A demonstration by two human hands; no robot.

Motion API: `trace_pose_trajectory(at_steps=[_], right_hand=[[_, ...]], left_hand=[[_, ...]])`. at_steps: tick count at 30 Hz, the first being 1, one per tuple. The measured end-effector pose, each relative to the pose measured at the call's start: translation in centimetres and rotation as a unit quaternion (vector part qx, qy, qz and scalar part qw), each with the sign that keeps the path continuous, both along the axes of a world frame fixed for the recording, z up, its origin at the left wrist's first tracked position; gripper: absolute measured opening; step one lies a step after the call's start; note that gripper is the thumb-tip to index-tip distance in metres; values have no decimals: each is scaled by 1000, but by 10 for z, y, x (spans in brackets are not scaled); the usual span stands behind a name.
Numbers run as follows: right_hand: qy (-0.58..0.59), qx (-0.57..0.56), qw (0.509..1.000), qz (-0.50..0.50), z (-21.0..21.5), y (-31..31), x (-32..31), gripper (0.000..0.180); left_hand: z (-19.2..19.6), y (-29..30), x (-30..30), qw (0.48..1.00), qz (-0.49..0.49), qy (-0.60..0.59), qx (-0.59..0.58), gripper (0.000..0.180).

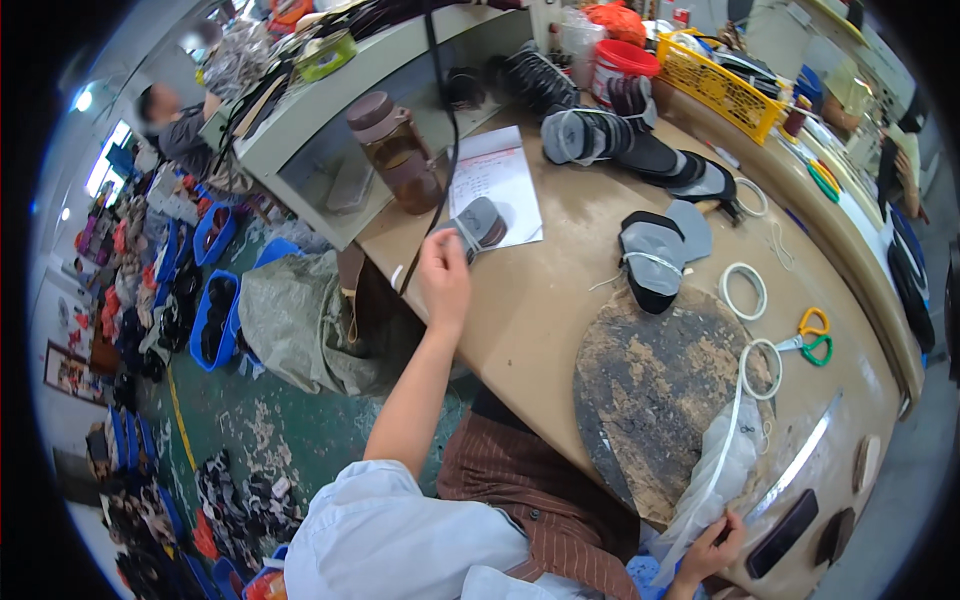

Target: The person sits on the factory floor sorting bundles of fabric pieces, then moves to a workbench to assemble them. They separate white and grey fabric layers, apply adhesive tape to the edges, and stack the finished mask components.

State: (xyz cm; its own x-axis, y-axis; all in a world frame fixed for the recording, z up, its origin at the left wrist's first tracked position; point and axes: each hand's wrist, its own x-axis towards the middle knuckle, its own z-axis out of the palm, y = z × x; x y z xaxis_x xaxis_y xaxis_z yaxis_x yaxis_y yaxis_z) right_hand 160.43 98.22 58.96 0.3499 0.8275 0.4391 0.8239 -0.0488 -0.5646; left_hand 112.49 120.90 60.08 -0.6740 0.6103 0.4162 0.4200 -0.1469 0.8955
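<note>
My left hand (pixel 445 278) reaches to the far left of the table, its fingers closed at the near edge of a small tied bundle of grey sole-shaped pieces (pixel 482 222). That bundle lies over the lower part of a written sheet of paper (pixel 505 180). Low on the right, my right hand (pixel 712 548) is loosely curved with its fingers apart, and I see nothing in it. It rests beside a translucent plastic bag (pixel 705 480), near a dark phone (pixel 783 533). Another tied bundle of black and grey pieces (pixel 652 262) lies by the round worn board (pixel 665 390).
Scissors with yellow and green handles (pixel 815 338) and a roll of white tape (pixel 743 291) lie right of the board. A brown bottle (pixel 395 150) stands by the shelf. Farther back are a red bucket (pixel 622 68) and yellow basket (pixel 715 80). Blue bins (pixel 213 318) stand on the floor.
</note>
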Motion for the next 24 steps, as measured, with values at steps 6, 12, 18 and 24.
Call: trace_pose_trajectory(at_steps=[6, 12, 18, 24], right_hand=[[31, -4, 999, -11, 1, -2, 0, 13], [47, 6, 999, -11, 4, -1, -2, 13], [43, 20, 999, 21, 10, 1, -1, 12], [69, 18, 997, 27, 11, -1, -1, 11]], left_hand=[[30, 34, 115, 939, -275, -21, -206, 60], [27, 99, 172, 929, -224, 88, -281, 93], [0, 119, 167, 897, -375, -51, -229, 56], [1, 99, 175, 888, -374, -224, -148, 37]])
